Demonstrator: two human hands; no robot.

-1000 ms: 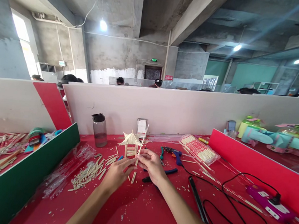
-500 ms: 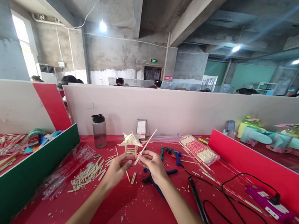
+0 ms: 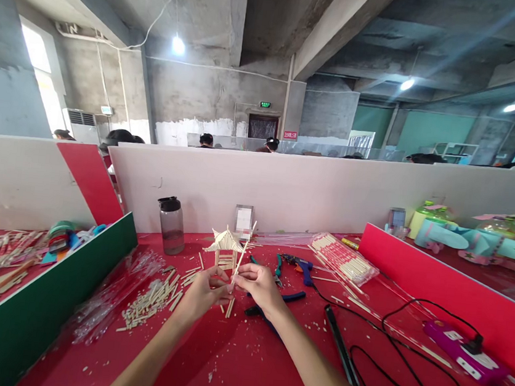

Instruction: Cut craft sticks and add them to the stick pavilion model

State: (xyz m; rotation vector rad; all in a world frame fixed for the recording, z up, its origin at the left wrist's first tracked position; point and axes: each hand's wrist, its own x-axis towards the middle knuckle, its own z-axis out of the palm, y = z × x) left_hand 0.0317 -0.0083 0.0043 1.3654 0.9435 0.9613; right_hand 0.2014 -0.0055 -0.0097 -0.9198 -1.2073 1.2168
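A thin wooden stick [image 3: 243, 254] stands nearly upright in front of me, leaning slightly right. My right hand [image 3: 261, 287] pinches it between thumb and fingers near its lower part. My left hand [image 3: 203, 292] is closed around the stick's bottom end, its fingertips meeting those of the right. Just behind the hands stands a small pavilion model [image 3: 225, 246] made of sticks, with a peaked roof. Dark-handled pliers [image 3: 293, 297] lie partly under my right wrist. A pile of short cut sticks [image 3: 152, 302] lies left of my left hand.
A water bottle [image 3: 171, 225] stands at the back left. Right of my hands are a blue glue gun [image 3: 306, 271], a bagged bundle of sticks [image 3: 347, 258], a black cable and a purple power strip [image 3: 465, 352]. Green [image 3: 47, 305] and red [image 3: 450, 295] dividers flank the red table.
The stick has swung more upright, its top moving left and slightly down. My left fingers have come in against its lower end and the hands are closer together.
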